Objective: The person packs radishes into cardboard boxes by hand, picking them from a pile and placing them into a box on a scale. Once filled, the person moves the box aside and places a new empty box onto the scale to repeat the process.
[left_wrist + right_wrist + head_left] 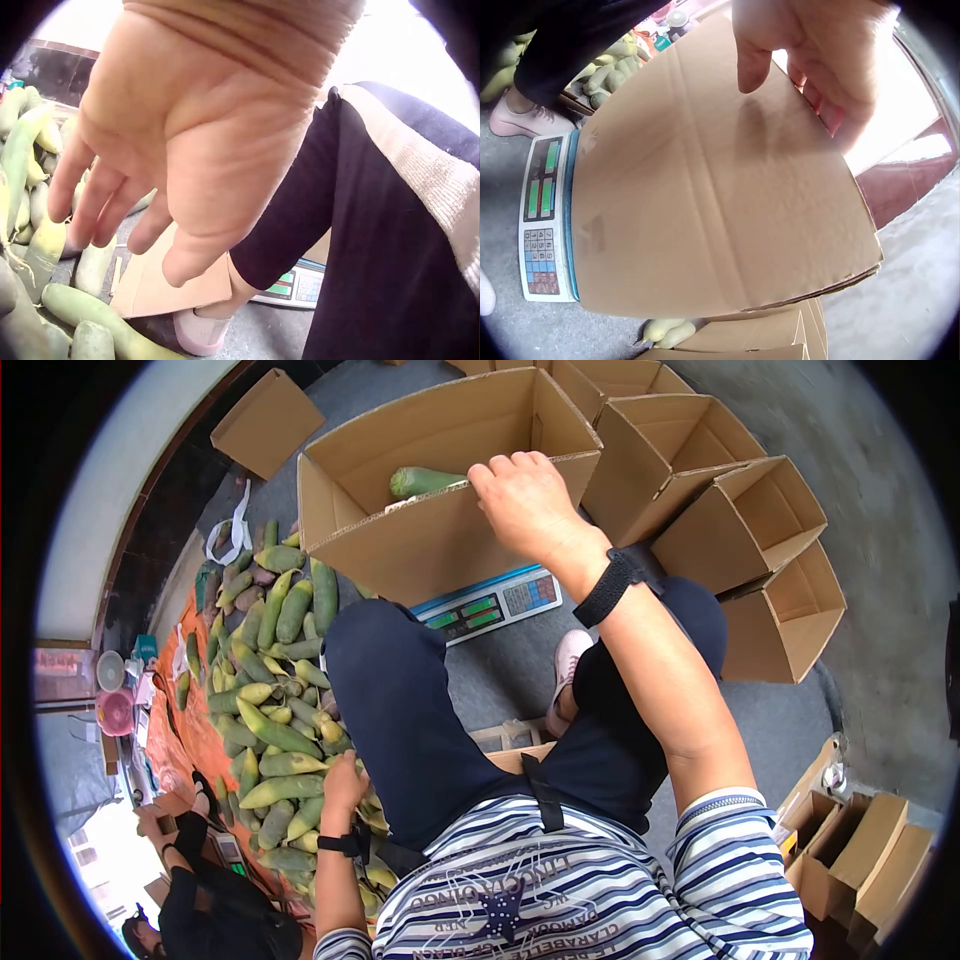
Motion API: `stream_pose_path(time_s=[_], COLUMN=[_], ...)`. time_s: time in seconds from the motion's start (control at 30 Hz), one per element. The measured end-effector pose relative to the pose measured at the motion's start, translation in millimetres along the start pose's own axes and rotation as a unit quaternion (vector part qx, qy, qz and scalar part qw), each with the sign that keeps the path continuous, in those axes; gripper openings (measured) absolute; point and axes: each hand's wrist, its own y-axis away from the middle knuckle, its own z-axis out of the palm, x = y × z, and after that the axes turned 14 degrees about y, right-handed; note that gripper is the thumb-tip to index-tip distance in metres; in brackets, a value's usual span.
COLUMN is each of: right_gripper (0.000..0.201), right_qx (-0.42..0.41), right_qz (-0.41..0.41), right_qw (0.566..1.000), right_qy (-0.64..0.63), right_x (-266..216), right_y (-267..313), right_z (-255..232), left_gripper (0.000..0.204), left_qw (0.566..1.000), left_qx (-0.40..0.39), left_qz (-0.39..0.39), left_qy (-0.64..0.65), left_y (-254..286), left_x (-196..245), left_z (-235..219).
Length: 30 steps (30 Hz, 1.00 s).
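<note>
A large cardboard box (390, 545) stands on a digital scale (490, 605), with a green radish (425, 481) visible inside it. At the box's near edge, my right hand (530, 505) grips the wall, the thumb (753, 71) on the outside face and the other fingers over the rim. My left hand (343, 788) hangs low beside my knee, over the edge of a heap of green radishes (285, 735). Its fingers are loosely spread and hold nothing in the left wrist view, where radishes (94, 319) lie below and left of the palm.
Several cardboard boxes with open tops (740, 520) line the right side. More cartons (850, 860) stand at the lower right. The heap lies on an orange sheet (180, 730). Another person (200, 890) is at the lower left, and a separate box (267, 423) is at the back left.
</note>
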Motion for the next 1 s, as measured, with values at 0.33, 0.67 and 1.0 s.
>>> stream_pose_path(time_s=[0.33,0.67,1.0], right_gripper=[0.052,0.042,0.043], right_qx=[0.058,0.057,0.060], right_qz=[-0.016,0.000,-0.009], right_qw=[0.998,0.998,0.998], right_qy=[-0.030,0.028,0.028], right_x=[12,17,14], right_y=[-6,-5,-2], right_z=[-1,-9,-11], left_gripper=[0.030,0.048,0.033], left_qw=[0.977,0.969,0.981], left_qx=[0.067,0.098,0.187], left_qz=[-0.200,-0.226,-0.049], left_qy=[-0.032,-0.025,-0.019], left_y=[49,70,59], left_x=[-56,-77,-63], left_z=[3,33,44])
